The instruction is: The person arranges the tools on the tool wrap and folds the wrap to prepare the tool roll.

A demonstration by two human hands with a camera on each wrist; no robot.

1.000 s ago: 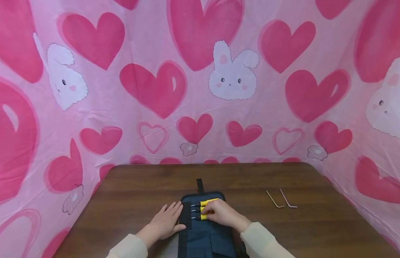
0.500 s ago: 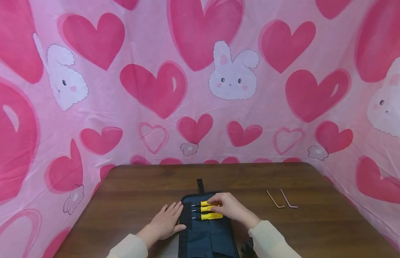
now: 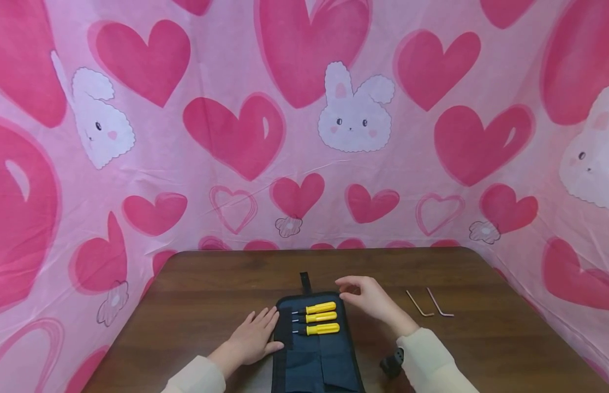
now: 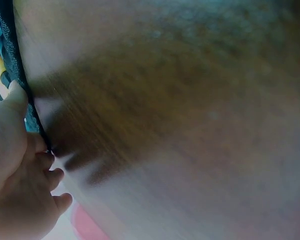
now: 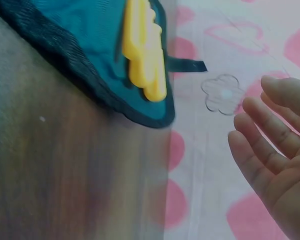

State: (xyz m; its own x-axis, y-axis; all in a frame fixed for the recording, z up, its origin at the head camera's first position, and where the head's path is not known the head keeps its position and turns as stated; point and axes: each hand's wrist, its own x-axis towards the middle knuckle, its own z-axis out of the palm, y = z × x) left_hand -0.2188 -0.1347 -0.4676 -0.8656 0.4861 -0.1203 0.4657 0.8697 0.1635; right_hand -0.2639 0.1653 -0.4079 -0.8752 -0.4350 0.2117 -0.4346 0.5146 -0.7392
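Item: dark navy fabric tool pouch with black edging (image 3: pixel 334 349), one, spread on the brown wood-grain table (image 3: pixel 226 273) in front of the person; its short black strap (image 3: pixel 305 281) extends from the far edge.
Item: yellow-handled screwdrivers with black collars (image 3: pixel 323 316), three, lying side by side on the pouch's far half, metal shafts directed left.
Item: left hand (image 3: pixel 250 337), one, cream-sleeved. I see its fingers straight and spread, touching the pouch's left border, thumb across the edge; the grip is wide.
Item: right hand (image 3: pixel 365 295), one, cream-sleeved, just beside the pouch's far right corner. I see it apart from the screwdrivers, fingers loosely bent, thumb separate, grasp vacant.
Item: L-shaped metal rods, two, on the table right of the right hand: one gold-toned rod (image 3: pixel 416 305), one pinkish rod (image 3: pixel 436 303), near each other.
Item: pink heart-and-rabbit cloth (image 3: pixel 294 164), one, hanging behind the table.
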